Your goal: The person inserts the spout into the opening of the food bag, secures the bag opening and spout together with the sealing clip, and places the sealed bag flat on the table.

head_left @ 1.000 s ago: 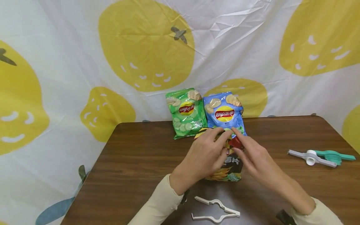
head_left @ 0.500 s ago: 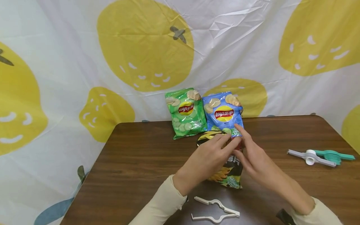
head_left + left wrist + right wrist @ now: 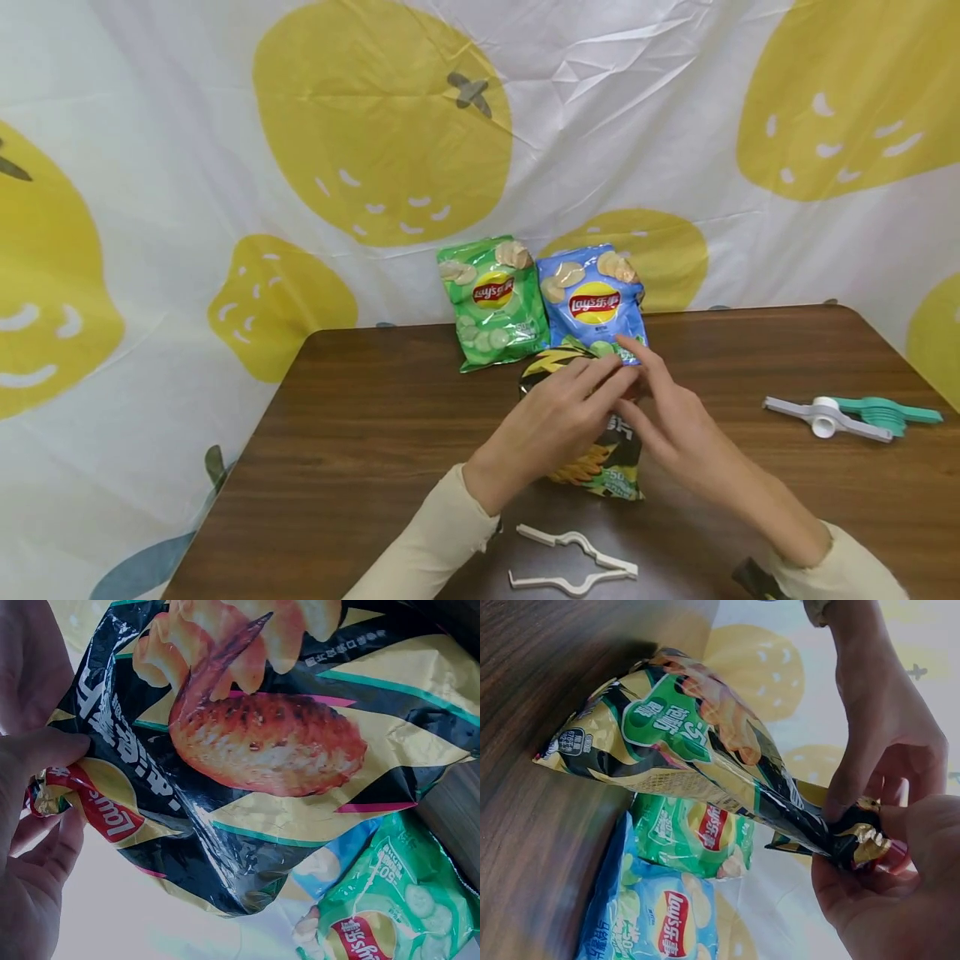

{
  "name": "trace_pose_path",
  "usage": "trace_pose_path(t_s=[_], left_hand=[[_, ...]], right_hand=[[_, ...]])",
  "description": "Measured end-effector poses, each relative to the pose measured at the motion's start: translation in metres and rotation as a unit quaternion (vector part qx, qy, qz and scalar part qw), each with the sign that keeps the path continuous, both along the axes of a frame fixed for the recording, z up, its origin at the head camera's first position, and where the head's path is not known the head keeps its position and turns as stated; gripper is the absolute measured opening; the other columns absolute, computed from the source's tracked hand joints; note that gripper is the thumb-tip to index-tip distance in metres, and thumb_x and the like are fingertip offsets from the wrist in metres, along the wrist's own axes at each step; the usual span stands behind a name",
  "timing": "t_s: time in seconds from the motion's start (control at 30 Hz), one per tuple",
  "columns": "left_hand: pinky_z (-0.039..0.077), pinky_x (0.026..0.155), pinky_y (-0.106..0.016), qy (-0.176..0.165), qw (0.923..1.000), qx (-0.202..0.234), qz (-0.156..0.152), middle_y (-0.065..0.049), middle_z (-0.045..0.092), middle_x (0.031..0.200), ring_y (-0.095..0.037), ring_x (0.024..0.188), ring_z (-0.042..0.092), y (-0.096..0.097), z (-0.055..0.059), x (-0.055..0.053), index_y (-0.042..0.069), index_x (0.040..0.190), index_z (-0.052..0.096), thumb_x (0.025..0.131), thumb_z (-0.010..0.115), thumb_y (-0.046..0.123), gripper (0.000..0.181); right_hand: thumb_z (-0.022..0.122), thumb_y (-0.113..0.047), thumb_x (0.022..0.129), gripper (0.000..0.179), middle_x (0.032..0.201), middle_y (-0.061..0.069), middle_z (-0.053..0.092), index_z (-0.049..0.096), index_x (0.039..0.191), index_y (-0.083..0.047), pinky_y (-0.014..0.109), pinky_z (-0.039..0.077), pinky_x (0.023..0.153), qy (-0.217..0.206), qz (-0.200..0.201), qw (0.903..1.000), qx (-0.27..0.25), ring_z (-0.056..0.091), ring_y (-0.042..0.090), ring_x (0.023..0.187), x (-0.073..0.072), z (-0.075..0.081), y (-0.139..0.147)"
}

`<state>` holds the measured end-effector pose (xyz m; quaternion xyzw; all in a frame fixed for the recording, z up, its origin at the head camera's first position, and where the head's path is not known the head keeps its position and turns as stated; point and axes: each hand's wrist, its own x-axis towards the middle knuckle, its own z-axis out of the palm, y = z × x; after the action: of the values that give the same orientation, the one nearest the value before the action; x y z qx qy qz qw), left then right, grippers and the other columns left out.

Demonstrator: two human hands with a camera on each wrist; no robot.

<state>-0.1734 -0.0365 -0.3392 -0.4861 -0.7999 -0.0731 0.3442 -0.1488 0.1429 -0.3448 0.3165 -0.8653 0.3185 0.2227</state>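
Observation:
A black and gold chip bag (image 3: 596, 471) stands between both hands, its top bunched together. My left hand (image 3: 551, 417) pinches the bunched top from the left. From the other side my right hand (image 3: 686, 429) pinches it too, fingers and thumb at the twisted end. In the right wrist view the bag (image 3: 667, 739) is full at the bottom, which touches the table, and narrows to the gathered neck. The left wrist view shows the bag's printed front (image 3: 270, 750) close up. In the head view the hands hide most of the bag's upper part.
A green chip bag (image 3: 497, 304) and a blue chip bag (image 3: 592, 296) lean against the patterned cloth at the table's back. A white hinged clip (image 3: 573, 562) lies spread near the front. Grey (image 3: 825, 417) and teal (image 3: 885, 412) clips lie at the right.
Over the last second the hands have drawn together at the bag's top, and the bag's lower end has come slightly nearer me. In the last half second little has changed.

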Motion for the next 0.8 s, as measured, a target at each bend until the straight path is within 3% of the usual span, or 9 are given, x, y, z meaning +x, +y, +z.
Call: trace_pose_path(t_s=[0.2,0.3,0.4,0.5,0.57,0.67,0.8], left_hand=[[0.037,0.094,-0.021,-0.006,1.0,0.005,-0.003,-0.004,0.049,0.124,-0.015,0.107,0.049,-0.002,-0.001,-0.002,0.008,0.129,0.045,0.089,0.046,0.018,0.041],[0.036,0.096,-0.022,-0.012,0.9999,0.012,-0.002,-0.005,0.05,0.124,-0.016,0.108,0.05,-0.005,-0.001,-0.004,0.008,0.128,0.046,0.088,0.05,0.018,0.042],[0.037,0.096,-0.023,-0.018,0.9997,0.017,0.003,-0.006,0.05,0.123,-0.016,0.106,0.051,-0.009,-0.001,-0.007,0.007,0.128,0.047,0.086,0.057,0.02,0.045],[0.039,0.094,-0.023,-0.02,0.9995,0.022,0.01,-0.006,0.05,0.122,-0.015,0.104,0.052,-0.014,-0.001,-0.011,0.007,0.127,0.047,0.083,0.062,0.021,0.049],[0.039,0.094,-0.023,-0.023,0.9993,0.026,0.016,-0.006,0.05,0.122,-0.016,0.104,0.052,-0.018,-0.002,-0.013,0.007,0.127,0.048,0.082,0.064,0.021,0.05],[0.039,0.094,-0.024,-0.027,0.9989,0.028,0.025,-0.007,0.05,0.122,-0.016,0.104,0.051,-0.023,-0.003,-0.016,0.007,0.127,0.047,0.082,0.063,0.019,0.05],[0.039,0.094,-0.024,-0.033,0.9986,0.029,0.03,-0.007,0.049,0.123,-0.016,0.105,0.051,-0.028,-0.004,-0.02,0.007,0.128,0.046,0.081,0.063,0.019,0.052]], right_hand=[[0.064,-0.014,0.083,0.069,0.105,-0.009,0.056,0.024,0.139,-0.021,0.023,0.046,0.075,-0.024,-0.025,0.9994,-0.005,0.055,0.003,0.089,0.003,0.006,0.002],[0.066,-0.015,0.08,0.063,0.109,-0.004,0.052,0.034,0.134,-0.015,0.021,0.041,0.082,0.011,-0.051,0.9986,-0.008,0.051,0.009,0.095,0.008,0.012,0.003],[0.064,-0.017,0.081,0.045,0.106,0.003,0.051,0.046,0.12,-0.004,0.022,0.035,0.086,0.071,-0.053,0.9959,-0.02,0.047,0.015,0.097,0.016,0.016,0.004],[0.057,-0.02,0.086,0.026,0.098,0.001,0.053,0.054,0.106,-0.004,0.018,0.036,0.082,0.115,-0.001,0.9933,-0.014,0.048,0.014,0.091,0.025,0.012,0.002],[0.055,-0.02,0.087,0.018,0.095,-0.004,0.054,0.058,0.101,-0.009,0.017,0.038,0.079,0.119,0.05,0.9915,0.014,0.049,0.01,0.087,0.034,0.004,0.0],[0.059,-0.017,0.085,0.015,0.092,-0.013,0.055,0.059,0.1,-0.019,0.016,0.041,0.073,0.073,0.128,0.9855,0.084,0.049,0.004,0.085,0.048,-0.014,-0.002],[0.064,-0.017,0.081,0.019,0.093,-0.014,0.057,0.06,0.1,-0.02,0.018,0.044,0.069,-0.004,0.203,0.9639,0.172,0.049,0.003,0.085,0.061,-0.043,-0.005]])
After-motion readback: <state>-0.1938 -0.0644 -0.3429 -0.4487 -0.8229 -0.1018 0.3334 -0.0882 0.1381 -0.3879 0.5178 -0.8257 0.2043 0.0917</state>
